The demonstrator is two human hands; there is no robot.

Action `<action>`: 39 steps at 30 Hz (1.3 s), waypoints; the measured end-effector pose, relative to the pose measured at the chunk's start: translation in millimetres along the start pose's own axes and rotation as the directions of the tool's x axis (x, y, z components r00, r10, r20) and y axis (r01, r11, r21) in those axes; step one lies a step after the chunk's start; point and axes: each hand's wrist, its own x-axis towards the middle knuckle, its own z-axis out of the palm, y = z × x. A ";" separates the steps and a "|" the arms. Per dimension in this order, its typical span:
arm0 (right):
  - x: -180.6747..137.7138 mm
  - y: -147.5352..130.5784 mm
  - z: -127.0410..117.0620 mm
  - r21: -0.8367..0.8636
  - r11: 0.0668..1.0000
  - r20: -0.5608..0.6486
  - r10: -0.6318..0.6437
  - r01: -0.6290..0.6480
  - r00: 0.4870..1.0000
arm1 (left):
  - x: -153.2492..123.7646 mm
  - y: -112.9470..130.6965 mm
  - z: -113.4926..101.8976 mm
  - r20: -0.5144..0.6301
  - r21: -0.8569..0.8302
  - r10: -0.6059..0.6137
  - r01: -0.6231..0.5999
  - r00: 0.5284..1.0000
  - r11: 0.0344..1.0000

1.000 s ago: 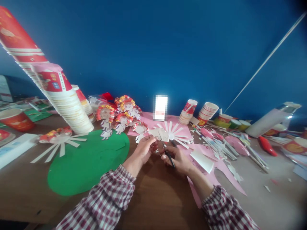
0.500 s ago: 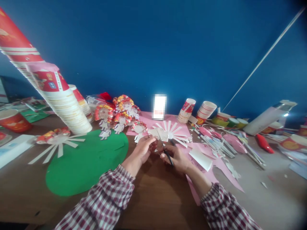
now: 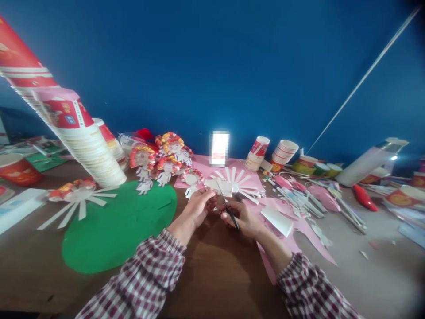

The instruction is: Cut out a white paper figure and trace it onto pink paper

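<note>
My left hand [image 3: 198, 207] pinches a small white paper piece [image 3: 222, 185] above the brown table [image 3: 219, 274]. Right beside it, my right hand [image 3: 244, 218] grips black-handled scissors [image 3: 228, 207], whose blades point up into the paper. Both hands are closed and nearly touch each other. Just behind them lies a white cup cut into a fan of strips [image 3: 241, 181] on pink paper [image 3: 255, 179].
A green paper oval [image 3: 116, 226] lies at the left. A tall leaning stack of paper cups [image 3: 76, 137] rises behind it. Finished paper dolls [image 3: 166, 159] stand at the back. More cups [image 3: 285, 153], pink scraps [image 3: 299, 230] and white strips [image 3: 328, 206] lie to the right.
The view has shifted slightly. Both hands stay together at the paper with the scissors; no clear change in grip.
</note>
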 end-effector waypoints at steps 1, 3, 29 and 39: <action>-0.1 -0.6 -0.2 0.005 1.000 0.001 0.004 -0.004 1.000 | 0.0 0.2 -0.2 0.000 0.000 -0.001 0.001 1.000 1.000; -0.4 -1.8 -0.7 0.000 1.000 0.001 0.010 -0.010 1.000 | 0.0 0.7 -0.4 -0.001 -0.001 -0.005 0.005 1.000 1.000; -0.9 -7.5 -2.0 -0.129 0.992 -0.021 -0.001 -0.002 1.000 | 1.1 0.9 -0.6 -0.005 -0.002 -0.016 0.016 1.000 1.000; -1.5 -7.4 -2.4 -0.158 0.987 -0.018 0.019 -0.022 1.000 | 0.8 1.0 -0.6 -0.007 -0.008 -0.030 0.030 1.000 1.000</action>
